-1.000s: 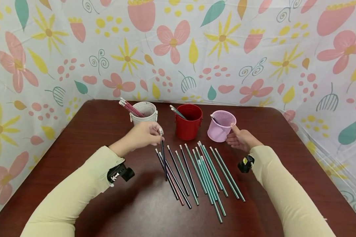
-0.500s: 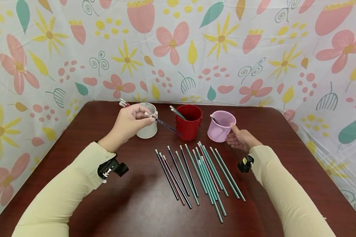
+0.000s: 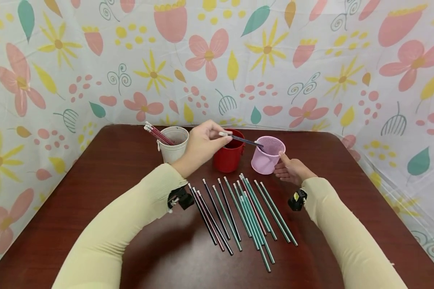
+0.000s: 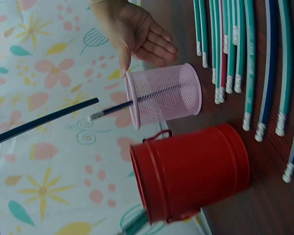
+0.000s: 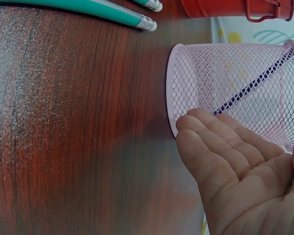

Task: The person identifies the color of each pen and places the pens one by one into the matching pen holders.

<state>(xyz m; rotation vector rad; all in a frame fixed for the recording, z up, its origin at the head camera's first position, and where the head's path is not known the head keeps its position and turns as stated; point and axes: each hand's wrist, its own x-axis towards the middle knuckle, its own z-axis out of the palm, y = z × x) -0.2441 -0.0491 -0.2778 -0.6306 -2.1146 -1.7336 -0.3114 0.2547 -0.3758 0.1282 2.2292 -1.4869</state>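
Observation:
My left hand pinches a dark blue pencil near its white eraser end, above the red bucket. The pencil slants right; its far end is just outside the mouth of the pink mesh cup in the left wrist view. One dark pencil leans inside that cup. My right hand touches the cup's right side, thumb on the rim and fingers fairly straight along the mesh. In the right wrist view its palm faces up.
A white bucket holding several dark pink pencils stands left of the red one. Teal, dark blue and dark red pencils lie on the brown table. A patterned cloth hangs behind.
My left hand lifted the dark blue pencil from the loose pencils, then carried it right, past the white bucket to above the red one. The right hand and pink cup stay put.

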